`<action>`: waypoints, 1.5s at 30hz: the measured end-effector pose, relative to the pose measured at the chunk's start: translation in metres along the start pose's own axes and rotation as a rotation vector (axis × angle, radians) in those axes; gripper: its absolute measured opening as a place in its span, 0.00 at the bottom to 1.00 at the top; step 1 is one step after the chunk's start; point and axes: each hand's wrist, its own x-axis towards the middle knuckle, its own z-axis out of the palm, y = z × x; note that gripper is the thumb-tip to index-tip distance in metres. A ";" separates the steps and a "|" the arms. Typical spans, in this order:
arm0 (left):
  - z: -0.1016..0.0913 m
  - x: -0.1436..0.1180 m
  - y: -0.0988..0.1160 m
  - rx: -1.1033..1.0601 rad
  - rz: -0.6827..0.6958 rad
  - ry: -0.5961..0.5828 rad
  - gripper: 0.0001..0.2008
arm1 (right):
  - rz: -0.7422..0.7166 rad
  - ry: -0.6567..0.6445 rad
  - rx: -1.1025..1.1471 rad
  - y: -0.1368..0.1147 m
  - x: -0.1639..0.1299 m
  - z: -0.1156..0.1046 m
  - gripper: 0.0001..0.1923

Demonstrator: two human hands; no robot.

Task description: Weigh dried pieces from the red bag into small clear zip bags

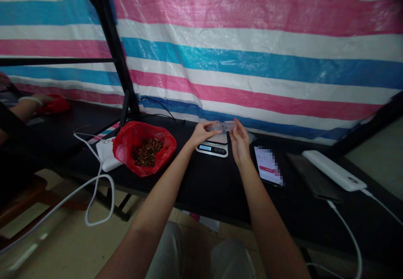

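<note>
Above the white scale [212, 149], at the back of the black table [204, 190], a clear plastic container [217, 126] is held up: one end is clamped in the fingers of the left hand [200, 133], the other pinched by those of the right hand [239, 141], presumably for steadying from both sides. Whether it is one piece or two cannot be told. The lit display is left uncovered, perhaps for easy reading. Leftward, the red bag [168, 144] is spread open, its brown kernels [148, 151] apparently kept within reach.
</note>
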 end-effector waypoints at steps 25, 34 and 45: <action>-0.030 -0.119 0.076 0.220 0.042 0.518 0.10 | 0.181 -0.001 0.095 0.003 -0.004 -0.004 0.16; -0.079 -0.285 0.063 -0.079 -0.525 0.809 0.20 | 0.324 -0.729 -0.307 0.018 -0.037 0.066 0.28; -0.085 -0.204 0.046 -0.519 -0.549 1.237 0.34 | -0.381 -1.380 -1.279 0.036 -0.047 0.196 0.15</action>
